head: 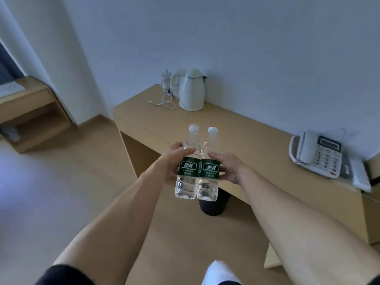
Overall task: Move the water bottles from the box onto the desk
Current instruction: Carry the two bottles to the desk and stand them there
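Observation:
Two clear water bottles with green labels and white caps are held side by side, upright, in the air in front of the desk's (236, 130) near edge. My left hand (171, 159) grips the left bottle (188, 167) at its label. My right hand (230, 167) grips the right bottle (208, 171) the same way. The two bottles touch each other. The box is only partly seen: a cardboard piece (271, 258) shows at the lower right.
A white electric kettle (192, 90) with its cord (162, 102) stands at the desk's far left, next to a glass jug (166, 81). A telephone (317, 155) lies at the right end. A dark bin (213, 204) stands under the desk. A wooden shelf unit (35, 114) is at the left.

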Motion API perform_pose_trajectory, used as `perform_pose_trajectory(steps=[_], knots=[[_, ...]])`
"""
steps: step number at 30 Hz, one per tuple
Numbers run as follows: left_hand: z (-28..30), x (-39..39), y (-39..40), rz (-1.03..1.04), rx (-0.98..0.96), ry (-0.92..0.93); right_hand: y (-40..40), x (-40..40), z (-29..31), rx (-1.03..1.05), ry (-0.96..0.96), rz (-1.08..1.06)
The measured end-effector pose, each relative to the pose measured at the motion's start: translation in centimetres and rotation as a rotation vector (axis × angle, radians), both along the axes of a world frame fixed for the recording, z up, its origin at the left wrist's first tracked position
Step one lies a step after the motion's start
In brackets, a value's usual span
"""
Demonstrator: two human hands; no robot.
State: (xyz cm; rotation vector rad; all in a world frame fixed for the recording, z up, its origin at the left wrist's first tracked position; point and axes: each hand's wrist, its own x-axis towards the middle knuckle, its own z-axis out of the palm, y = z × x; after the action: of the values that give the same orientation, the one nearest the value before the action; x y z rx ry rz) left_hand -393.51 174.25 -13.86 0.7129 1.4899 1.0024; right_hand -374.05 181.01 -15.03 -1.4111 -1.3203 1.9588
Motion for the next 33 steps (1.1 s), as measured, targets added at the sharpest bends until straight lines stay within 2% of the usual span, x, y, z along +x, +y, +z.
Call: perform_pose_trajectory(steps=[11,20,24,33], knots=[[0.2,-0.2,14.3,-0.215,0.059,0.073,11.3,0.6,-0.7,0.053,0.021,-0.215],[0.0,-4.7,27.4,-0.192,0.041,0.074,24.6,-3.7,-1.3,0.071,0.087,-0.184],[0.0,-4.7,32.4,-0.179,0.101,0.072,29.2,-3.4,-1.4,0.073,0.081,-0.25],[-0.5,-2.6,39.8,-0.292,0.236,0.028,35.5,-1.4,-1.5,0.144,0.006,-0.413]])
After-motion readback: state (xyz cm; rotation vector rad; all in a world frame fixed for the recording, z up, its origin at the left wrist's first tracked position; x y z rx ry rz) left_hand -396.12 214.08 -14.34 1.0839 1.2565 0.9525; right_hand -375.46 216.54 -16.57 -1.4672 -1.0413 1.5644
